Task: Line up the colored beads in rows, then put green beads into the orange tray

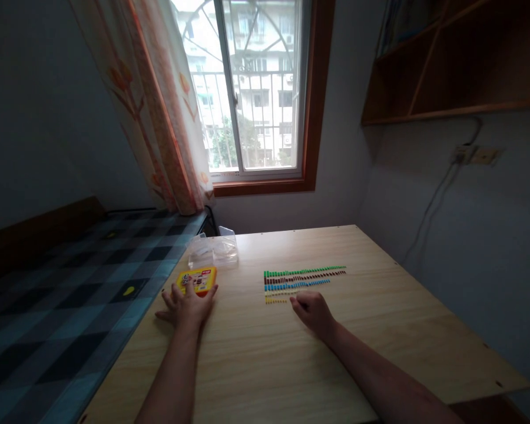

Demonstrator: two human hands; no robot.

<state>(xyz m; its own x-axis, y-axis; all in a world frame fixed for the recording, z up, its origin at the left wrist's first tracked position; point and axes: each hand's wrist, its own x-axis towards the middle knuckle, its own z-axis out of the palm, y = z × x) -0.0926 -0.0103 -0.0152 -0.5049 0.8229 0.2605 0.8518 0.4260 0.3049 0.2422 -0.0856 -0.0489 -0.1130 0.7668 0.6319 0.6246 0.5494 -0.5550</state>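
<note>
1. Five rows of tiny coloured pieces on the table, right of centre: green row (304, 271) farthest, then dark brown row (304, 278), bright blue row (297, 284), pale cream row (281, 293), short yellow row (276, 301) nearest.
2. Rows' long axes run left-right, near parallel, green and brown angling slightly away toward the right. Left ends lined up, right ends staggered; yellow shortest.
3. Right hand (313, 312): fingers curled in, narrow, just beside yellow row's right end. Cannot tell if a piece is pinched.
4. Left hand (186, 303): fingers spread wide, resting on flat yellow rectangular box with printed top and orange side (203, 280), near table's left edge. Box long axis roughly left-right, right end tipped slightly away.
5. Surface: pale wood-grain table (247, 353), dark holes along edges.
6. Room: bright window in reddish-brown frame (269, 106) ahead, orange-and-cream floral curtain (159, 100) left of it, wooden wall shelf (424, 112) upper right, wall socket (479, 155) with hanging cord (426, 209) below.
7. Bed with blue-black checked cover (70, 306) along table's left side.
8. Clear plastic container (224, 253) just beyond box, at table's far left corner.
9. In the way: left hand covers part of box; right hand may hide cream row's end.
</note>
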